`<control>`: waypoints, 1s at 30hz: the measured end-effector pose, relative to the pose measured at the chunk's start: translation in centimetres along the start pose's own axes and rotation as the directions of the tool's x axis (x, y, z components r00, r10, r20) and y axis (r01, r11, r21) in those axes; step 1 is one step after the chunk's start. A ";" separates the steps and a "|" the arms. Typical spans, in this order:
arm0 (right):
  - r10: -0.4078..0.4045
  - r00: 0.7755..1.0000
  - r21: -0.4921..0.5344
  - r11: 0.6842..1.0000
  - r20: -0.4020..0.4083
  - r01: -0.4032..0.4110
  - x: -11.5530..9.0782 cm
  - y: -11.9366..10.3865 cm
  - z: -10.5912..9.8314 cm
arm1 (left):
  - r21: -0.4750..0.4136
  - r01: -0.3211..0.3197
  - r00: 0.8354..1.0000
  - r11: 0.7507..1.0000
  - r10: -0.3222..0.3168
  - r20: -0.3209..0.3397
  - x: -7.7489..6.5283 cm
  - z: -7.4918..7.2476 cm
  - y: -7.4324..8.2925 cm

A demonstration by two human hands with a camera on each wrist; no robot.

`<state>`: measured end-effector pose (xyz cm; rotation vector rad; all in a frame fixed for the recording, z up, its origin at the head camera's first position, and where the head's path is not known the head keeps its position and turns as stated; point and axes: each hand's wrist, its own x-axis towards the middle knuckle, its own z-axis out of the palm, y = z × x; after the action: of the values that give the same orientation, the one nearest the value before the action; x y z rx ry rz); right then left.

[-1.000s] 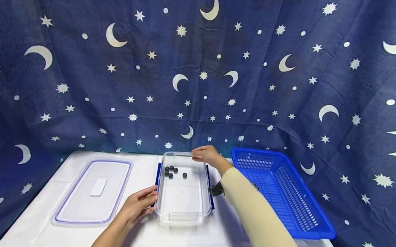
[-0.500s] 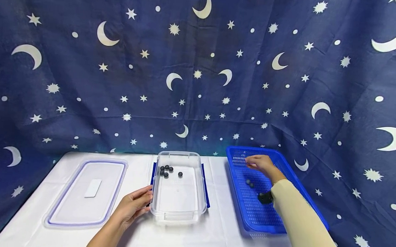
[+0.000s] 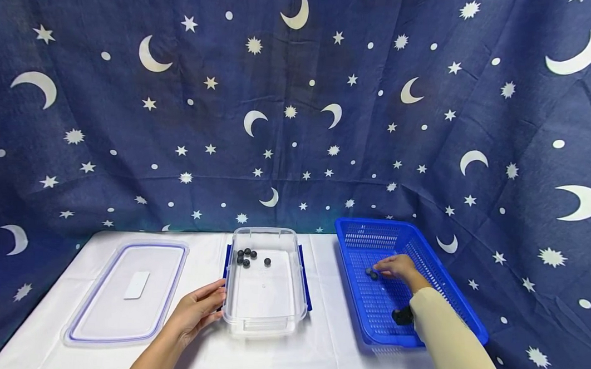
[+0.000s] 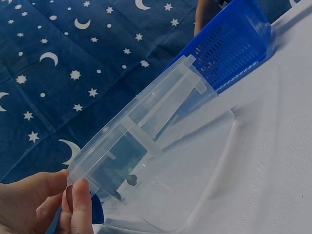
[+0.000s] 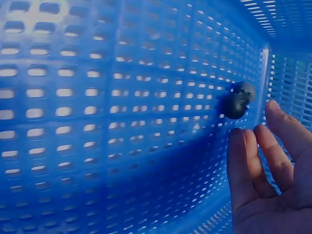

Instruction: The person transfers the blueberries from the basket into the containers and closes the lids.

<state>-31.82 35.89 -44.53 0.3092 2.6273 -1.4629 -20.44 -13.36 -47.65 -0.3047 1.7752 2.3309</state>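
My right hand [image 3: 397, 265] reaches down into the blue plastic basket [image 3: 356, 316], its fingers spread apart with nothing between them. Just off its fingertips lie a couple of blueberries [image 5: 234, 105], close together on the perforated floor. At the middle of the table, my left hand [image 3: 195, 313] holds the left side of a clear plastic container [image 3: 269, 300], thumb at the rim and fingers by a blue side latch [image 4: 97, 209]. Several dark blueberries [image 3: 246, 264] sit toward the container's far left, with a single blueberry [image 3: 267, 261] apart from that cluster.
A clear lid [image 3: 101, 297] with a lilac seal lies flat at the left, a white rectangle [image 3: 137, 285] at its middle. White cloth [image 3: 323, 331] covers the table. A dark blue curtain [image 3: 220, 91] with moons and stars hangs behind it.
My right hand has moved from above the container's far right rim across to the basket, then down beside the blueberries there. The left hand stays at the container's side.
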 end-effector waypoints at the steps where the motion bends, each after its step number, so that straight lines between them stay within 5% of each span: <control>1: 0.002 1.000 0.007 1.000 0.013 -0.002 0.0 0.1 0.1 | -0.002 0.001 1.000 1.000 -0.001 -0.001 0.0 0.0 0.0; 8: 0.013 0.994 0.048 0.999 0.106 -0.018 0.0 0.8 0.3 | -0.006 0.005 1.000 1.000 -0.005 -0.010 0.0 0.0 0.1; 30: -0.011 0.995 0.004 1.000 0.097 0.010 0.5 2.1 0.7 | -0.004 0.004 1.000 1.000 -0.004 0.002 -0.1 0.0 0.2</control>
<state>-31.77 36.42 -46.75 0.2194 2.5542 -1.4475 -20.41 -13.39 -47.47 -0.3060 1.7674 2.3314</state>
